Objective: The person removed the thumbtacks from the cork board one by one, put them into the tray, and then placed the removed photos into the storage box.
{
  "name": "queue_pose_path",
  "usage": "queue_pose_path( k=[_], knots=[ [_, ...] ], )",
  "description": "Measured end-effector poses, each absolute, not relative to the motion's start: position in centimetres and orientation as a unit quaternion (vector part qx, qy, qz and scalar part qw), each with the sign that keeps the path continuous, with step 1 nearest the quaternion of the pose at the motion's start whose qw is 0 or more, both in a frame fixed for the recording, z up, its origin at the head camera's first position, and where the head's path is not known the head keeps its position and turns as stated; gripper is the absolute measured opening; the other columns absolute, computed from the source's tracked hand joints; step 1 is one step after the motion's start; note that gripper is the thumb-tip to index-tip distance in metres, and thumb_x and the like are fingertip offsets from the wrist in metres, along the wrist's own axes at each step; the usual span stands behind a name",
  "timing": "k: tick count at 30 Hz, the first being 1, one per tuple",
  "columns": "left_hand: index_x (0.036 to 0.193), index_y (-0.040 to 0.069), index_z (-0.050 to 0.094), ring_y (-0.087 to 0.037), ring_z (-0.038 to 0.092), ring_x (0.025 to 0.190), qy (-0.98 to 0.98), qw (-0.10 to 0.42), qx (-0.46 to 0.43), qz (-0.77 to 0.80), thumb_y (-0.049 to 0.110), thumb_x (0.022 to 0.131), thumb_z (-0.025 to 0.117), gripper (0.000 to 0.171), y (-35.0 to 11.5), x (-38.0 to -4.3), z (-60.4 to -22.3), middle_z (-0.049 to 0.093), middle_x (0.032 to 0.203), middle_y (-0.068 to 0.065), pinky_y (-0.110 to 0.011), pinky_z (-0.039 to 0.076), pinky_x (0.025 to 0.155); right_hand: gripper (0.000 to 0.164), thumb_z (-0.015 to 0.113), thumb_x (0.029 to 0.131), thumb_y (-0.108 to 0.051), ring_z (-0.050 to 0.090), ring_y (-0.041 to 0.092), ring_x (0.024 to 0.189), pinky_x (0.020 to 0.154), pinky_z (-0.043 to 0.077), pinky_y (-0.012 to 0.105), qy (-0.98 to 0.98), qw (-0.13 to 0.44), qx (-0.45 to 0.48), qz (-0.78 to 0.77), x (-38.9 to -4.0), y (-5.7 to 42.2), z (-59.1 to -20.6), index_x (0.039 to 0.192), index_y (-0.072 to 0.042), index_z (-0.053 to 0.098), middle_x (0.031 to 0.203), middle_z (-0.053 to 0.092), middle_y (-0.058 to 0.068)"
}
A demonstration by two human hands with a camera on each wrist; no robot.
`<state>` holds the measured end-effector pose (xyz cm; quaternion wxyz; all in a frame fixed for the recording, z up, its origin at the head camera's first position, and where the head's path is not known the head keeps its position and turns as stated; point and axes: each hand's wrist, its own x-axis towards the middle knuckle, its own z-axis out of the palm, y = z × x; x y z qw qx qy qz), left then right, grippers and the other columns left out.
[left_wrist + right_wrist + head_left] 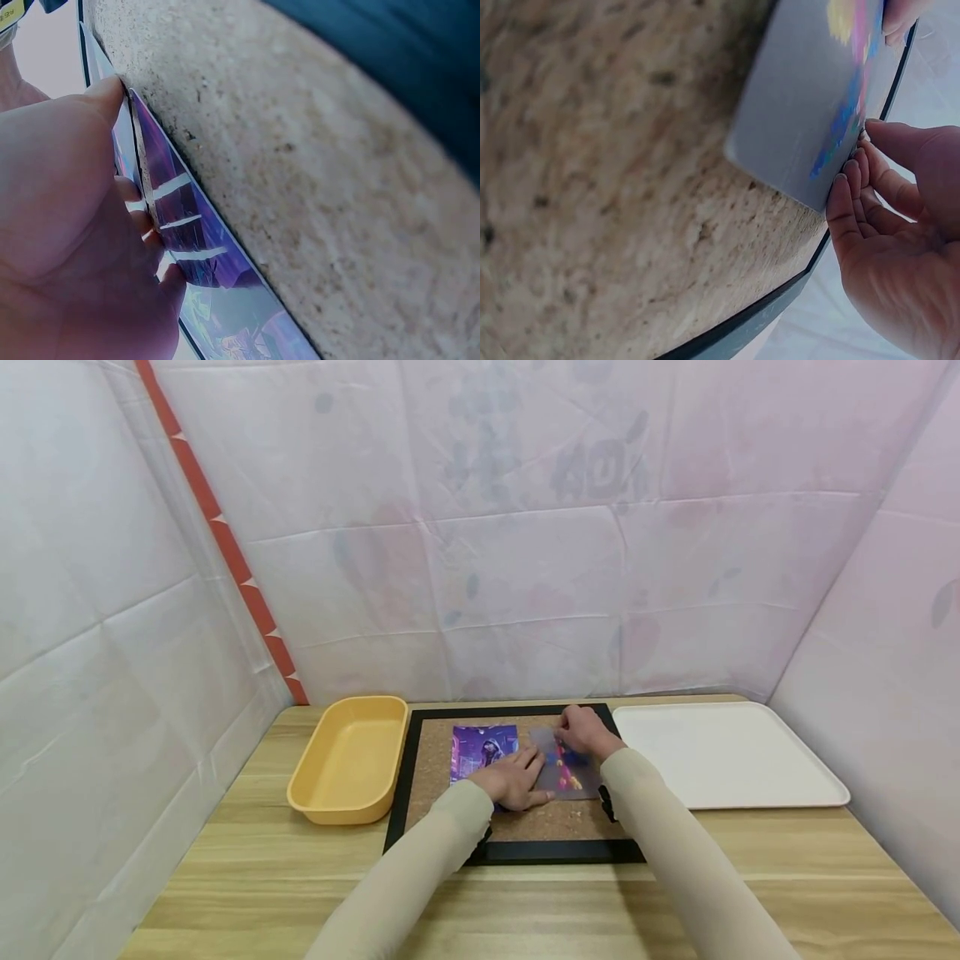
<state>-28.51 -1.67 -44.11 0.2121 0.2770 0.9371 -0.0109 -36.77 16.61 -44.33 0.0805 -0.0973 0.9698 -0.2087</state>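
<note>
A grey sheet (558, 768) with a colourful pink, yellow and blue picture lies on a black-framed cork board (517, 829). Left of it is a purple card (483, 747) with a hooded figure and a small pale spot at its top edge. My left hand (517, 779) rests flat across both, fingers spread, its thumb on the grey sheet (97, 56). At the sheet's upper edge, my right hand (588, 732) has thumb and fingertips (842, 182) drawn together in a pinch. Between them shows a tiny pale thing, mostly hidden, its kind unclear.
A yellow tray (303, 768) stands left of the board, and a white tray (727, 752) lies on its right. Both sit on a wooden table (247, 877). White printed sheeting (525, 568) closes in the back and sides.
</note>
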Motion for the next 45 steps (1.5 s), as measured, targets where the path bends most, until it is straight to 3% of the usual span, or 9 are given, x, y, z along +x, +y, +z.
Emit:
queue_pose_path(
  k=[7,14,20,26,33,45],
  knots=[
    [0.166,0.019,0.008,-0.017,0.000,0.158,0.935,0.211,0.283,-0.009,0.058,0.107,0.035,0.076,-1.7,-28.7,-44.2,0.000,0.173,-0.002,-0.033,0.012,0.127,0.025,0.061,0.101,-0.011,0.053,0.017,0.062,0.060,0.044,0.029,0.970,0.073,-0.109,-0.202,-36.5,16.5,-44.0,0.081,-0.006,0.074,0.069,0.062,0.003],
    [0.166,0.022,0.007,-0.015,-0.001,0.158,0.938,0.208,0.278,-0.012,0.063,0.105,0.034,0.079,-1.5,-29.7,-45.6,-0.002,0.173,0.001,-0.032,0.012,0.126,0.027,0.060,0.101,-0.011,0.053,0.017,0.062,0.059,0.044,0.029,0.969,0.081,-0.117,-0.202,-36.8,16.6,-44.1,0.079,-0.006,0.074,0.069,0.061,0.003],
    [0.167,0.020,0.007,-0.015,-0.002,0.158,0.938,0.210,0.275,-0.012,0.062,0.105,0.034,0.079,-1.6,-29.2,-44.7,-0.002,0.173,0.000,-0.032,0.011,0.127,0.024,0.060,0.102,-0.014,0.056,0.018,0.066,0.063,0.048,0.031,0.969,0.095,-0.106,-0.202,-36.8,16.5,-43.9,0.087,-0.005,0.077,0.074,0.065,0.004],
    [0.166,0.020,0.007,-0.014,-0.002,0.158,0.939,0.209,0.273,-0.020,0.063,0.105,0.033,0.080,-1.4,-29.3,-44.9,-0.002,0.173,0.001,-0.030,0.011,0.126,0.032,0.060,0.101,-0.014,0.054,0.017,0.060,0.060,0.045,0.030,0.971,0.085,-0.112,-0.195,-36.7,16.3,-43.8,0.074,-0.008,0.075,0.063,0.061,0.001],
    [0.166,0.020,0.008,-0.015,-0.002,0.158,0.936,0.216,0.276,-0.008,0.062,0.105,0.034,0.079,-1.5,-29.3,-44.8,-0.001,0.173,0.001,-0.032,0.011,0.127,0.041,0.059,0.100,-0.014,0.051,0.016,0.056,0.066,0.046,0.035,0.976,0.076,-0.113,-0.171,-36.7,16.1,-43.8,0.061,-0.011,0.067,0.055,0.055,-0.003],
    [0.166,0.016,0.014,-0.018,0.004,0.159,0.937,0.193,0.290,-0.002,0.060,0.106,0.037,0.078,-1.9,-28.6,-44.0,0.006,0.173,-0.004,-0.031,0.013,0.126,0.044,0.057,0.100,-0.013,0.046,0.015,0.052,0.057,0.040,0.030,0.975,0.088,-0.099,-0.176,-36.9,16.0,-44.0,0.056,-0.013,0.057,0.054,0.049,-0.002]
  ],
)
